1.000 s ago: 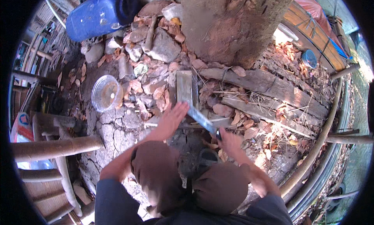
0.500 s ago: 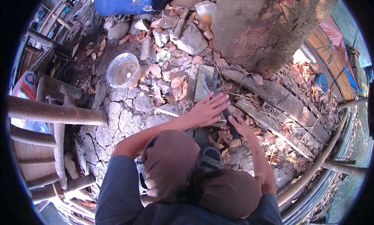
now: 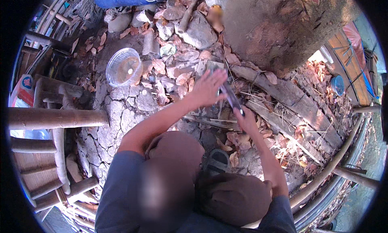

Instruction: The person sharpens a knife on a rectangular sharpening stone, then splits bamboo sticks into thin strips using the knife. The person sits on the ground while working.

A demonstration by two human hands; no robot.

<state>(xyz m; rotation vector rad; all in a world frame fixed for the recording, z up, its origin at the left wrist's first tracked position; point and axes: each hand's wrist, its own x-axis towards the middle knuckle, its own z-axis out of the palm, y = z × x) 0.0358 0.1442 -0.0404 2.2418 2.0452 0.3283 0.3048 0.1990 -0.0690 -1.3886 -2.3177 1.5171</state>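
1. Whetstone (image 3: 210,69): flat grey block on cracked ground beside the big tree trunk (image 3: 279,27); likely heavy, rigid, gritty, stays put.
2. Knife blade (image 3: 229,95): long, thin, stiff metal laid across the stone; sharp edge, so best taken by the handle, flat pressure only.
3. Left hand (image 3: 208,87): fingers spread, pressing flat on the blade.
4. Right hand (image 3: 243,119): closed round the knife handle.
5. Clear plastic bowl (image 3: 123,66): well apart, left.
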